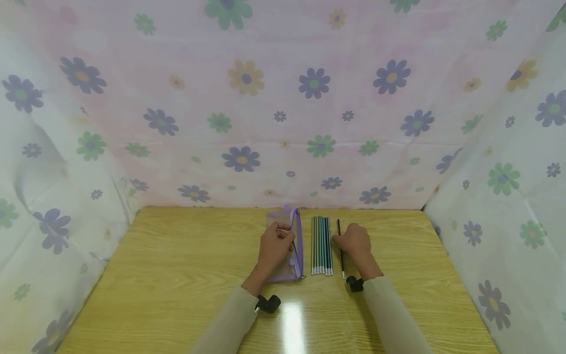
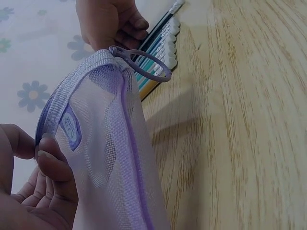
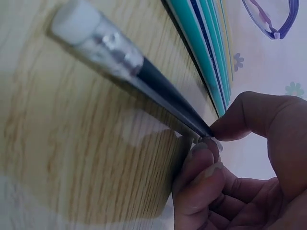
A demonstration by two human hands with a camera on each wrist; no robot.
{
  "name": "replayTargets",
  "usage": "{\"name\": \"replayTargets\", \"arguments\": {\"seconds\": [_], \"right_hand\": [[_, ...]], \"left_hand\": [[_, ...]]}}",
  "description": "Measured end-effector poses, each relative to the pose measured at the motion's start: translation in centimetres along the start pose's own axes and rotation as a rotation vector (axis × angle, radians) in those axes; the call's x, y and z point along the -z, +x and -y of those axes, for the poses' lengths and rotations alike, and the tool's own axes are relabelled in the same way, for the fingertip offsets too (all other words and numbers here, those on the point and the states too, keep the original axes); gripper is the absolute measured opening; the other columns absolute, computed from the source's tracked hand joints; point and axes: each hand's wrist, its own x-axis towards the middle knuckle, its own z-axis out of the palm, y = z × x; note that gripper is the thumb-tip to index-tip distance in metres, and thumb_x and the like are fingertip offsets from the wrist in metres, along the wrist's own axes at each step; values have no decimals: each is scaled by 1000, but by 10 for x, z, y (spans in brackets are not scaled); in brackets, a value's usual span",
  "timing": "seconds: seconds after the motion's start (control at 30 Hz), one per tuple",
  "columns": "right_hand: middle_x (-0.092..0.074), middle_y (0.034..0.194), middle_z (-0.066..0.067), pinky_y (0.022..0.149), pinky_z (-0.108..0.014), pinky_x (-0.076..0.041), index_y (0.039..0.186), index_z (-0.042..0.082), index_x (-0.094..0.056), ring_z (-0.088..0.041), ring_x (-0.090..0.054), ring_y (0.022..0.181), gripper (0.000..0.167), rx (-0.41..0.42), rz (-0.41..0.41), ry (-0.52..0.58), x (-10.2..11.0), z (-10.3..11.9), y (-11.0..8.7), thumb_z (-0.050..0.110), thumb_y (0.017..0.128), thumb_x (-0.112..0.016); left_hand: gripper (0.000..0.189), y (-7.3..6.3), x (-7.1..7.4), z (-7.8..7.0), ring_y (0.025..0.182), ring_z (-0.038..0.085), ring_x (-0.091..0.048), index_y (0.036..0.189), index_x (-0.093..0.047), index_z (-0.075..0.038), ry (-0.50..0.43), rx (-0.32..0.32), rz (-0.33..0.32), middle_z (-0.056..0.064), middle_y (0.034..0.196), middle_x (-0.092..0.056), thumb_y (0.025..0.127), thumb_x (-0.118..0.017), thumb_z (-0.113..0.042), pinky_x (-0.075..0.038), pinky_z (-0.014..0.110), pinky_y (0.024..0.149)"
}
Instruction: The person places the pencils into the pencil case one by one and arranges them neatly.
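Note:
My left hand pinches the zippered edge of a purple mesh pencil case, whose mouth gapes in the left wrist view. The case lies on the table left of a row of pencils. These lie side by side, eraser ends toward me, in teal, dark and yellowish tones. To the right of the row, my right hand pinches a single black pencil between thumb and fingertips. Its white eraser and silver ferrule point toward me. The pencil's far end shows beyond the hand in the head view.
A wood-grain table carries everything. Flower-printed cloth hangs behind it and at both sides. A ring-shaped zipper pull sticks out from the near end of the case. Black wrist cameras are strapped to both wrists.

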Motion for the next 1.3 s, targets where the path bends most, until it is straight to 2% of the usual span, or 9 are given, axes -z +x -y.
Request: {"name": "replayTargets", "arguments": {"seconds": [0.2,0.4,0.5,0.67,0.87,1.0,1.1,1.23,1.3], "right_hand": [[-39,56,1,44,-29,-31,62,13,-47,-15,-39,50,45,11,17,19,2,5,-1,32,93,-74],[-35,46,5,43,-27,-30,49,17,-44,-12,-35,42,54,102,10,58,4,15,-5,29,92,-74],[-39,43,5,44,-27,-32,45,17,-46,-14,-40,40,55,138,5,94,5,22,-6,28,92,-74],[-50,42,0,44,-27,-35,44,15,-50,-29,-61,44,56,154,18,185,3,32,-7,27,92,-75],[-68,55,-11,49,-28,-41,54,6,-65,-37,-72,60,44,164,16,294,0,44,-9,24,93,-73],[-70,58,-10,55,-32,-51,60,3,-71,-36,-74,62,36,184,1,354,-1,51,-11,22,90,-71],[-71,59,-8,67,-38,-62,67,3,-76,-31,-75,62,31,192,4,381,-4,54,-10,23,91,-72],[-72,61,-7,75,-44,-64,73,3,-79,-30,-76,62,27,178,27,420,-9,61,-11,21,91,-71],[-72,61,-7,71,-41,-64,72,2,-78,-31,-76,63,27,175,38,437,-12,65,-13,21,91,-71]], "left_hand": [[21,0,0,1,61,15,-68,116,-68,-8,1,6,6,2,78,-72,96,-69,-15,-52,26,53],[22,0,-2,1,59,15,-67,116,-68,-7,-15,6,5,3,77,-72,96,-69,-15,-51,26,52],[22,1,-2,1,59,15,-67,116,-68,-6,-22,5,0,3,77,-72,95,-69,-13,-51,25,52],[22,1,-3,2,58,13,-67,116,-69,-7,-21,7,-2,2,76,-73,95,-69,-12,-50,24,51],[22,0,-3,2,57,14,-67,116,-69,-7,-24,7,3,1,75,-72,95,-68,-12,-49,23,51],[21,-1,-2,1,57,15,-67,116,-69,-7,-34,8,9,1,75,-72,96,-68,-12,-49,23,51],[21,-1,-2,1,58,15,-67,117,-68,-7,-41,11,13,2,75,-72,96,-68,-13,-49,23,51],[22,-1,-2,0,58,15,-66,117,-68,-7,-50,16,11,3,76,-72,96,-67,-13,-49,23,51],[22,-1,-2,0,58,15,-67,117,-68,-7,-54,18,8,3,77,-73,96,-67,-12,-49,23,51]]}}
